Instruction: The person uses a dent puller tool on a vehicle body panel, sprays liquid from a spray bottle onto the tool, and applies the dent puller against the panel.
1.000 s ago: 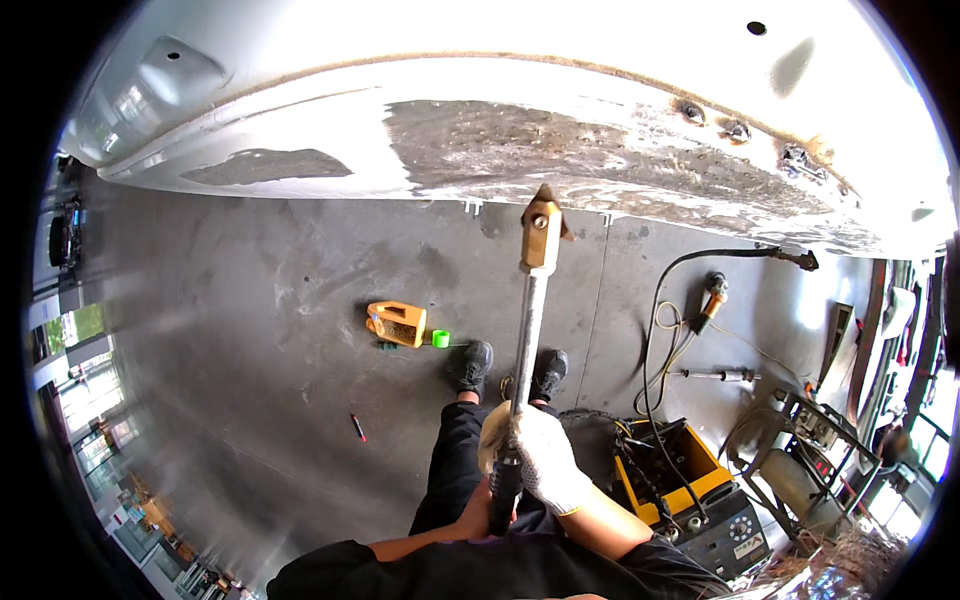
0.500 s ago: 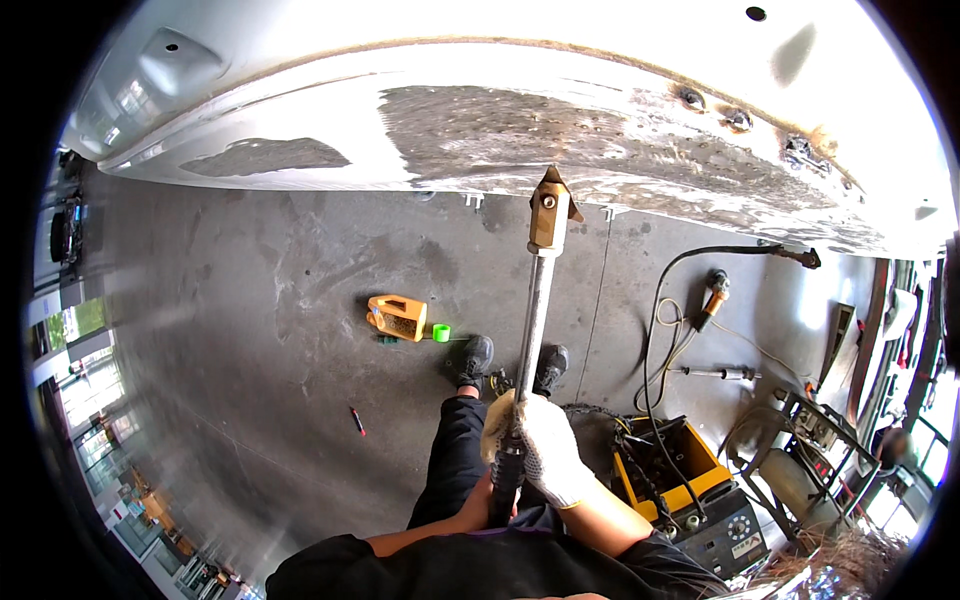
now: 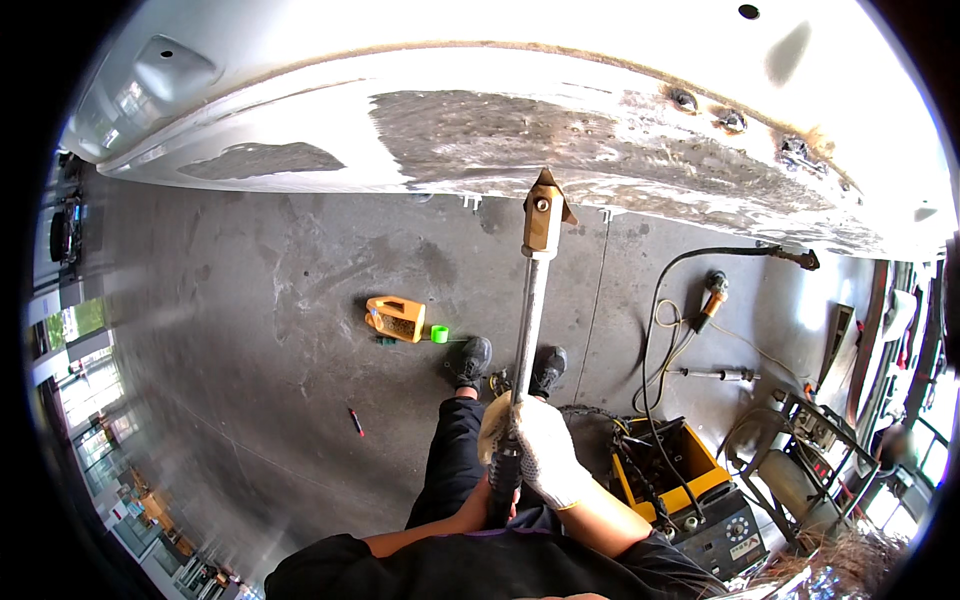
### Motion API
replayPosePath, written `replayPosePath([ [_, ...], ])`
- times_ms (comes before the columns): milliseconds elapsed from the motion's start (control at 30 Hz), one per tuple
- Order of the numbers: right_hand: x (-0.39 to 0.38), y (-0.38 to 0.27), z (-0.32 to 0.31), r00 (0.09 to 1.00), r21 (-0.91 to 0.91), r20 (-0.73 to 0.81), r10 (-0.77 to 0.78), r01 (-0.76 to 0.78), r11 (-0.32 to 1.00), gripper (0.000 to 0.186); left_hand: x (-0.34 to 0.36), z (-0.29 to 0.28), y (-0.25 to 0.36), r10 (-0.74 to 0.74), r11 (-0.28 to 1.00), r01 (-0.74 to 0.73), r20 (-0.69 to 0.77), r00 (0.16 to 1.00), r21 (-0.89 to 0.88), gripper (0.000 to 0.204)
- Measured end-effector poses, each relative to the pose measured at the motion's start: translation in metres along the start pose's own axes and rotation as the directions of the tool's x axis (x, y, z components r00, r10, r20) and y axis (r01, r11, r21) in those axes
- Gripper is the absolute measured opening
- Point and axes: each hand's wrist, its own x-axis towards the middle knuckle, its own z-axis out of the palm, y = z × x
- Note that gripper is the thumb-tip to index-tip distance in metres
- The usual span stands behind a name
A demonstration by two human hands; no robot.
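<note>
A slide-hammer dent puller (image 3: 531, 320) stretches forward from my body, its brass-coloured pointed head (image 3: 543, 215) overlapping the lower edge of the white car panel (image 3: 560, 135). Bare, sanded metal shows across much of that panel. My right hand (image 3: 545, 450), in a white knit glove, is closed round the tool where the steel rod meets the black grip. Lower down, against my body, my left hand (image 3: 476, 508) is closed on the black grip; part of it is hidden by the tool and my right hand. Whether the tip touches the metal cannot be made out.
A cut-open orange jug (image 3: 397, 318) and a green ring-shaped piece (image 3: 439, 333) lie near my left foot. A red-and-black marker (image 3: 357, 422) is farther left. Rightward are an orange power tool (image 3: 712, 298), a black cable (image 3: 650, 330), another rod tool (image 3: 715, 375) and a yellow-black machine (image 3: 715, 515).
The puller's head has shifted slightly left in view, along with the panel. My grip on it looks the same.
</note>
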Motion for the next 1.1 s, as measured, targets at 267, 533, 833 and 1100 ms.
replayPosePath([
  [267,0.001,0.0,-0.002,1.0,0.067,0.031,-0.001,-0.001,0.998,0.048,0.004,-0.01,-0.01,0.146,0.988,-0.149,0.066,0.987,0.035,0.063],
  [533,0.003,0.001,0.001,1.0,0.029,0.009,-0.018,0.018,0.999,0.058,-0.003,0.006,0.007,0.013,1.0,-0.013,-0.01,1.0,-0.001,0.056],
  [833,0.026,-0.03,0.004,0.999,-0.005,0.012,0.046,-0.046,0.999,0.054,-0.006,0.007,0.013,-0.043,0.999,0.042,-0.086,0.995,-0.018,0.057],
  [1100,0.008,0.007,0.001,0.995,0.118,0.087,0.049,-0.059,0.991,0.03,-0.019,0.023,0.037,-0.003,0.999,0.005,-0.085,0.996,0.033,0.056],
])
